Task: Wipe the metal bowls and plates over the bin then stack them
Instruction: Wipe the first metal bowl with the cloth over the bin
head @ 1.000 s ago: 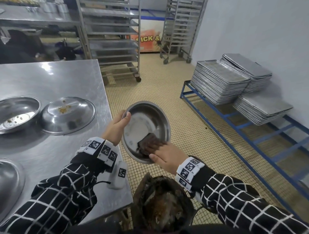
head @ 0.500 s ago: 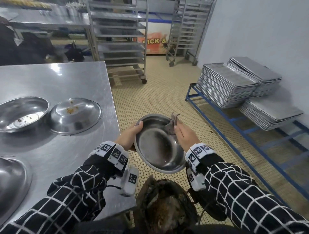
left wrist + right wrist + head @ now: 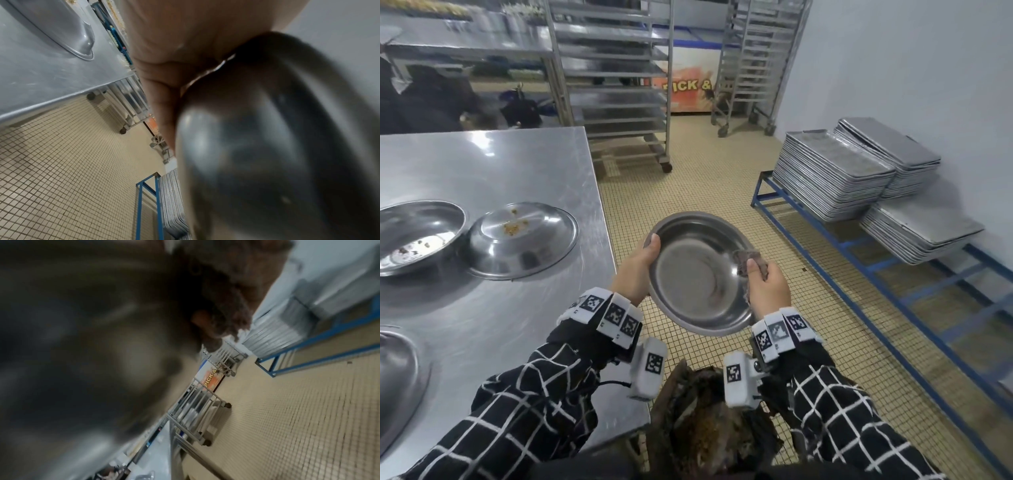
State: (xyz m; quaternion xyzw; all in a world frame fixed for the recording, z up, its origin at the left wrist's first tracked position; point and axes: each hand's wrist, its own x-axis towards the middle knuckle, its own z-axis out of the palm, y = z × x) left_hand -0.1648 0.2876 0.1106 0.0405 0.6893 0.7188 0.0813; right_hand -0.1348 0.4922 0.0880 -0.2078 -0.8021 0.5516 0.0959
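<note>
I hold a round metal bowl (image 3: 695,274) in the air beside the steel table (image 3: 493,171), with the dark bin (image 3: 709,421) below it. My left hand (image 3: 637,270) grips the bowl's left rim, thumb on the inside. My right hand (image 3: 765,286) pinches a brown rag (image 3: 750,260) against the bowl's right rim. The bowl's inside faces up and looks wiped. In the left wrist view the bowl's dark underside (image 3: 267,146) fills the right half below my palm. The right wrist view shows the blurred bowl (image 3: 82,337) and the rag (image 3: 230,293).
On the table lie a dirty bowl (image 3: 417,236) with crumbs, an upturned plate (image 3: 524,236) with food bits on its base, and another dish (image 3: 400,383) at the near left. Tray stacks (image 3: 832,174) sit on a blue rack at the right. Wheeled racks (image 3: 619,85) stand behind.
My right hand has drawn the rag from the bowl's bottom to its right rim. The bowl has tipped from facing me to lying nearly level and has risen a little.
</note>
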